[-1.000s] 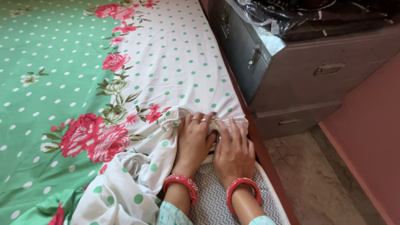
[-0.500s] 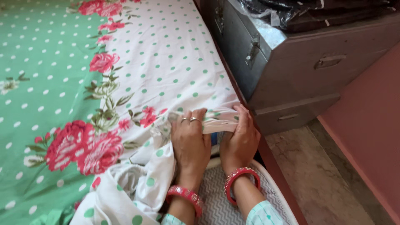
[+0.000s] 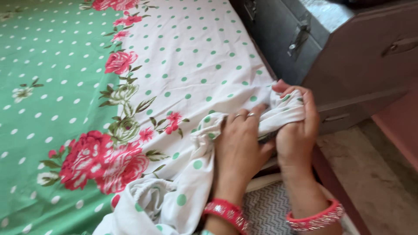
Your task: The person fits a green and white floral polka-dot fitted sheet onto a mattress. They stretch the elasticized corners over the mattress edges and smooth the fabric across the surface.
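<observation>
The left hand [image 3: 237, 150] is pressing flat, fingers extended, on the gathered hem of the white, green-dotted floral cotton bedsheet [image 3: 191, 65]. The right hand [image 3: 296, 126] is clenching that hem at the mattress edge, beside the grey metal trunk [image 3: 278, 39].

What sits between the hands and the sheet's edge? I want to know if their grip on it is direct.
Nothing visible. The right hand grips the bunched sheet edge directly at the bed's side, and the left hand presses on the same fabric beside it.
</observation>
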